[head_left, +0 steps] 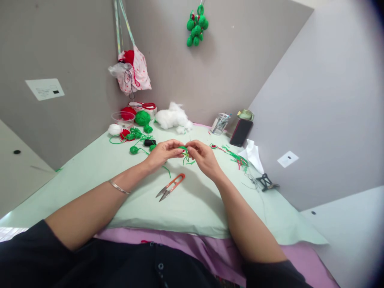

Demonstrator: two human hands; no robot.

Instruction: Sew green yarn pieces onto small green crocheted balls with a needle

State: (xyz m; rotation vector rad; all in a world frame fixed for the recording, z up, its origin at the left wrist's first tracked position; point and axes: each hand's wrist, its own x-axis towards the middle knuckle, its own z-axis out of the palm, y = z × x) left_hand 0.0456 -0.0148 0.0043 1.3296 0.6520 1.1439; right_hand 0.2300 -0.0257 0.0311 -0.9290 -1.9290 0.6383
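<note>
Both of my hands meet over the table and pinch a small piece of green yarn work (pixel 186 153), with loose green strands hanging below it. My left hand (pixel 166 153) closes on its left side, my right hand (pixel 204 158) on its right. The fingers cover most of the piece, so its shape is hard to make out. Just below the hands lie thread snips (pixel 175 183) with orange handles, blades pointing to the lower left. Small green yarn balls (pixel 134 150) and a black spool (pixel 149 142) rest beside my left hand.
White stuffing (pixel 174 117), a green yarn ball (pixel 142 118) and a clear tub (pixel 123 120) stand at the back. Right of my hands are yarn scraps (pixel 237 157), a tissue (pixel 253 157), a black claw clip (pixel 266 183), a phone (pixel 241 132) and a clear cup (pixel 220 124).
</note>
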